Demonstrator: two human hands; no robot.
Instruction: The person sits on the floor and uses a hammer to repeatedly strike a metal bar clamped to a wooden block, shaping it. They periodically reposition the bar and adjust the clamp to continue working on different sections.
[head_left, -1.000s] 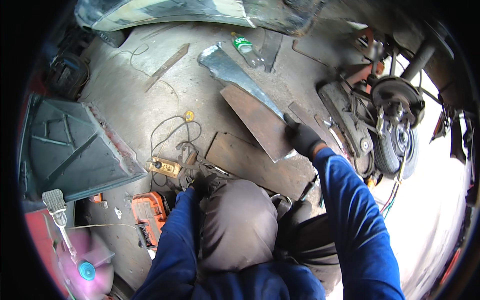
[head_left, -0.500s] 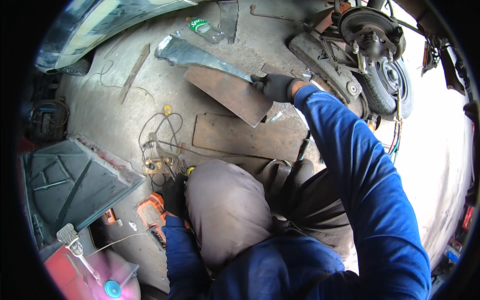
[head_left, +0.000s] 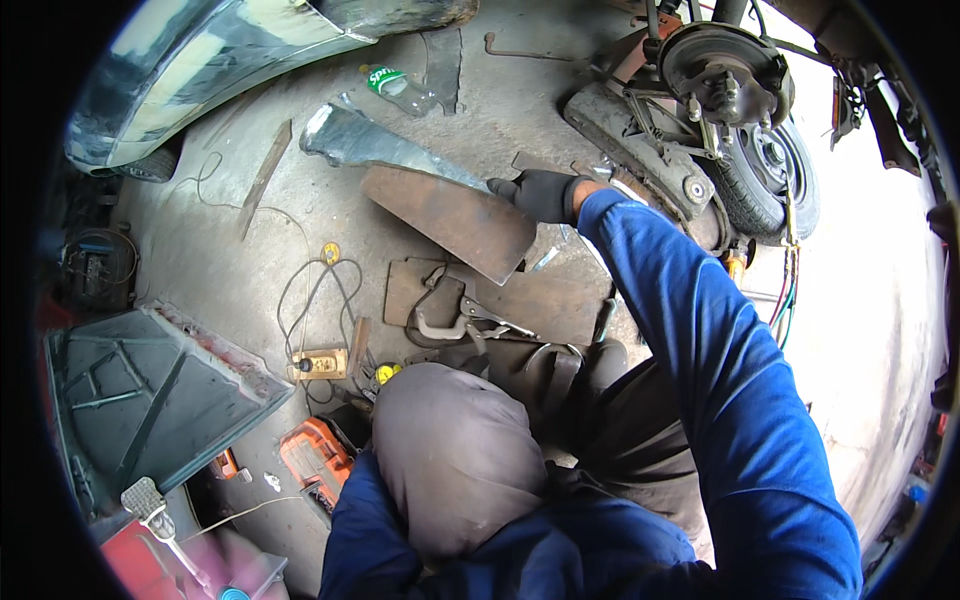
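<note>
1. Now the locking clamp (head_left: 462, 326) is seen over the brown panel (head_left: 575, 305), beyond the left knee (head_left: 460, 450); half a second ago it was placed farther left, by the socket block (head_left: 322, 364). Whether it is laid on the panel or held above it cannot be told.
2. The left hand, glimpsed then beside the knee, is now hidden; only the left sleeve (head_left: 365, 535) is shown, near the orange case (head_left: 315, 455). Whether its fingers are spread or closed, or what is held by them, cannot be told.
3. The rusty plate (head_left: 450, 218) is kept in nearly the same pose, tilted down toward the right, with its near corner overlapping the panel in view.
4. By the gloved right hand (head_left: 543, 194) the plate is gripped at its upper right end, the fingers being closed on that edge and the rest of it extended leftward from them.
5. Behind the plate, the grey sheet (head_left: 375, 145) is partly covered; its narrow end is brought right up to the fingertips.
</note>
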